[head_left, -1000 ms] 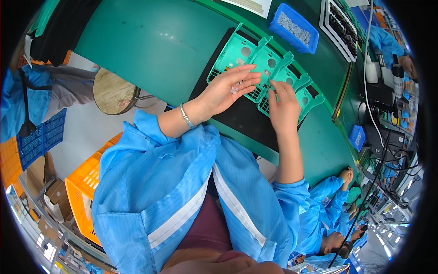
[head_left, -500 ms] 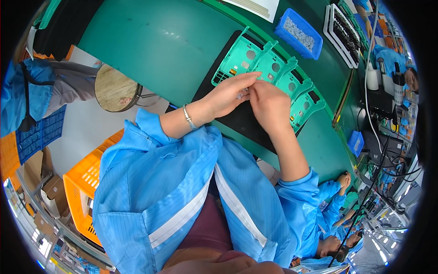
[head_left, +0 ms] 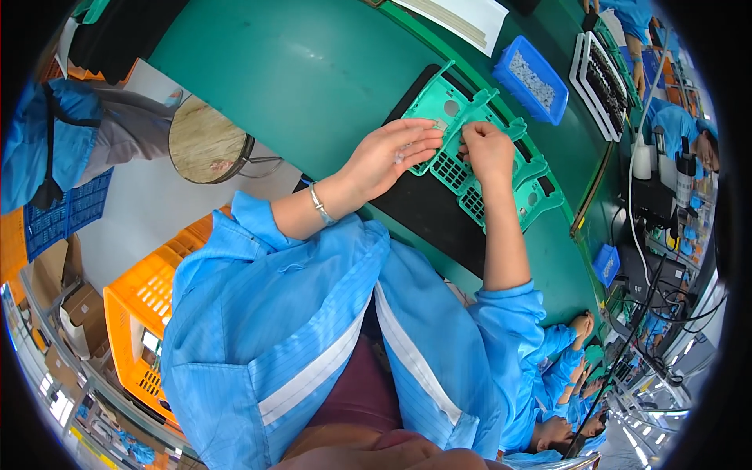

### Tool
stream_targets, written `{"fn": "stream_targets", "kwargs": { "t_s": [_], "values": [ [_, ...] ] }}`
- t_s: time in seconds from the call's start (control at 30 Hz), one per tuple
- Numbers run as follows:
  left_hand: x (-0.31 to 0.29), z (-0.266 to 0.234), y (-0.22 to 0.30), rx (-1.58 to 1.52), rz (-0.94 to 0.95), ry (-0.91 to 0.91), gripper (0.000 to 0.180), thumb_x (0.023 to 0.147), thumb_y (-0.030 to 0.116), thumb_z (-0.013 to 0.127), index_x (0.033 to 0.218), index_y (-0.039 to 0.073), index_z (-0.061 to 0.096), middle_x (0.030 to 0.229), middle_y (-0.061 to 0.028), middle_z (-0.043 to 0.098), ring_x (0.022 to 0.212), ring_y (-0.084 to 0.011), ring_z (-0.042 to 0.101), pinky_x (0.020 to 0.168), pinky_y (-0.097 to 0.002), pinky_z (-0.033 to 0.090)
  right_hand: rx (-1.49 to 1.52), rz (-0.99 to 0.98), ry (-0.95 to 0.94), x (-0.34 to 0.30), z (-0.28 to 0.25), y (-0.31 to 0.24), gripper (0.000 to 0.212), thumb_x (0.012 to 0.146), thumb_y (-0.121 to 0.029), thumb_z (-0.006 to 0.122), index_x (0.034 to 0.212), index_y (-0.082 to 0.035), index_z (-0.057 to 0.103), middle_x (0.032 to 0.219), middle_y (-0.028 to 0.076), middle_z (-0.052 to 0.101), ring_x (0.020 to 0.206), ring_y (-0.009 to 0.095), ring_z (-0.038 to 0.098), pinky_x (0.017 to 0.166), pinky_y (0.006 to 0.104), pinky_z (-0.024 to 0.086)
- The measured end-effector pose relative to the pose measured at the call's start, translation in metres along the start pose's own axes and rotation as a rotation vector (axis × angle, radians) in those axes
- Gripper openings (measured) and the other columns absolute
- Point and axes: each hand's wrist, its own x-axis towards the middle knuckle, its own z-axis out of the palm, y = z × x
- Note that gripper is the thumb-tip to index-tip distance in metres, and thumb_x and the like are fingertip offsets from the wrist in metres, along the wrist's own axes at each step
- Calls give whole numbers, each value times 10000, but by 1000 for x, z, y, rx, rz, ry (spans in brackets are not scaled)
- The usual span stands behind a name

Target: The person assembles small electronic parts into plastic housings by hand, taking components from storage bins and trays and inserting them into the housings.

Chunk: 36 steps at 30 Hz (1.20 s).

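Several green plastic panels [head_left: 448,174] with grid openings and raised arms stand side by side on a black mat [head_left: 435,210]. My left hand [head_left: 380,160] is at the left end of the row, fingers stretched forward and partly curled. Small whitish, translucent pieces [head_left: 399,157] rest against its fingers. Over the middle panels, my right hand [head_left: 487,153] has its fingertips pinched together, pointing down at the plastic. Whatever is between those fingertips is too small or hidden to make out.
Beyond the panels sits a blue bin [head_left: 533,80] of small whitish pieces. White trays [head_left: 599,84] of dark parts lie to its right. White sheets [head_left: 462,22] lie at the far edge. A round stool [head_left: 207,139] and an orange crate [head_left: 129,313] stand left, off the green table [head_left: 274,74].
My hands have come apart; before, their fingertips met above the panels. My right hand is now lower over the middle panels, and the view has shifted slightly.
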Motion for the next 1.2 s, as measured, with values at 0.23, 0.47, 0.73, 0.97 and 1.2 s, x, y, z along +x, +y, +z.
{"fn": "stream_targets", "kwargs": {
  "t_s": [0.23,0.47,0.73,0.97,1.2],
  "values": [
    [-2,-6,4,-15,12,12,286,936,133,483,1169,-29,518,1160,-165,570,1083,-232,561,946,-343,456,-156,-30,-100,11,-4,1,197,765,-193,552,805,-40,670,665,105,656,619,231,644,630,346,503],
    [0,-4,5,1,21,-8,274,933,120,484,1162,-26,524,1143,-163,578,1070,-228,565,944,-340,458,-464,-314,45,-1,2,-2,209,810,-206,564,885,-37,660,737,138,646,696,328,621,684,404,495],
    [-1,-9,14,-32,77,5,284,927,117,491,1167,-33,519,1121,-171,585,1053,-227,574,941,-338,460,-449,-617,185,-37,12,16,307,787,-47,586,1093,-49,608,1052,141,592,869,301,608,726,383,508],
    [2,-6,14,-51,89,-3,286,922,132,510,1158,-29,510,1117,-178,583,1061,-232,569,932,-349,461,-663,-642,275,-40,18,12,375,730,-1,573,1100,-56,609,1044,109,585,919,280,592,724,361,509],
    [0,-2,11,-26,81,-54,406,948,180,463,1289,-31,400,1234,-183,516,1149,-231,511,985,-354,420,-500,-691,271,-34,0,3,195,800,-78,587,984,-49,647,972,117,606,803,265,617,670,363,510]
  ]
}}
